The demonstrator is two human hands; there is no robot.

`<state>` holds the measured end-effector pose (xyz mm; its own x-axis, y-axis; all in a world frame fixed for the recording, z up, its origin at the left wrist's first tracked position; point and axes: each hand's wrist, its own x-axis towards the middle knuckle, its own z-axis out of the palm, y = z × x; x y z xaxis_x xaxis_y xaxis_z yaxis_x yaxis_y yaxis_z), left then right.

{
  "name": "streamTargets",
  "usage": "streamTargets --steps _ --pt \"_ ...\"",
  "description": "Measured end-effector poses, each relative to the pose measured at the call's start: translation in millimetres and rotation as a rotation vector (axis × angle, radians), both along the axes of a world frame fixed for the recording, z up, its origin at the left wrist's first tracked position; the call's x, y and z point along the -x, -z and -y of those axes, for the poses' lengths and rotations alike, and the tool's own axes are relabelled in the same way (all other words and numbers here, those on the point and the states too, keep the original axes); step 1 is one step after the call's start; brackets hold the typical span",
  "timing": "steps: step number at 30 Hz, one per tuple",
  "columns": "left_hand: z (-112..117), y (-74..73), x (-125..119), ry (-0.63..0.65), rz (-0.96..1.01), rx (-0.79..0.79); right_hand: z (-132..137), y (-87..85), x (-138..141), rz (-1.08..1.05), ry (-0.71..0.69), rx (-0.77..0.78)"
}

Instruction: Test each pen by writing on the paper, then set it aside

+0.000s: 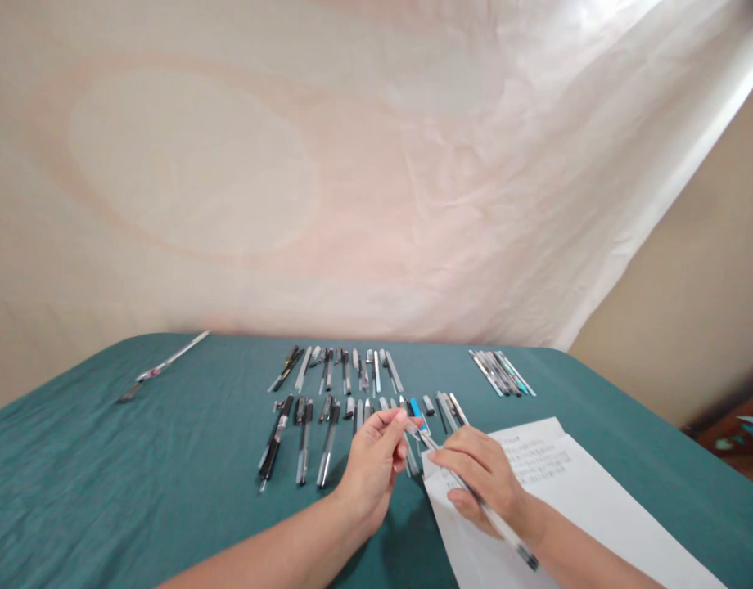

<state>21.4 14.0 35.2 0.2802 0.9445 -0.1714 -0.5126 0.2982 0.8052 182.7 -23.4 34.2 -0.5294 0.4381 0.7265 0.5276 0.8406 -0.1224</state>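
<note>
My right hand (484, 474) is closed round a clear pen (505, 536) that runs from its fingertips back past the wrist. My left hand (376, 458) pinches the pen's front end, where a small cap or tip (413, 427) sits between the fingers. Both hands hover just above the teal tablecloth (137, 474), in front of two rows of pens and pen parts (333, 393). The right hand lies over the near corner of a white printed sheet (573, 499).
A separate bundle of pens (502, 373) lies at the far right of the table. A long thin tool (164, 366) lies at the far left. A pale cloth backdrop (352, 164) hangs behind the table. Floor shows at the right edge.
</note>
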Motion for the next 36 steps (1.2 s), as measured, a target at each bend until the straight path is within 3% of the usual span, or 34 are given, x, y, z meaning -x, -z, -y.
streamTargets --steps 11,19,36 --pt "5 -0.4 -1 0.061 0.043 -0.011 -1 -1.1 2 0.048 0.008 -0.022" --pt "6 3.3 -2 0.093 0.055 -0.013 0 -1.5 2 -0.028 0.025 -0.017" --pt "16 0.8 -5 0.105 0.091 0.001 -4 7.8 3 0.085 0.033 -0.155"
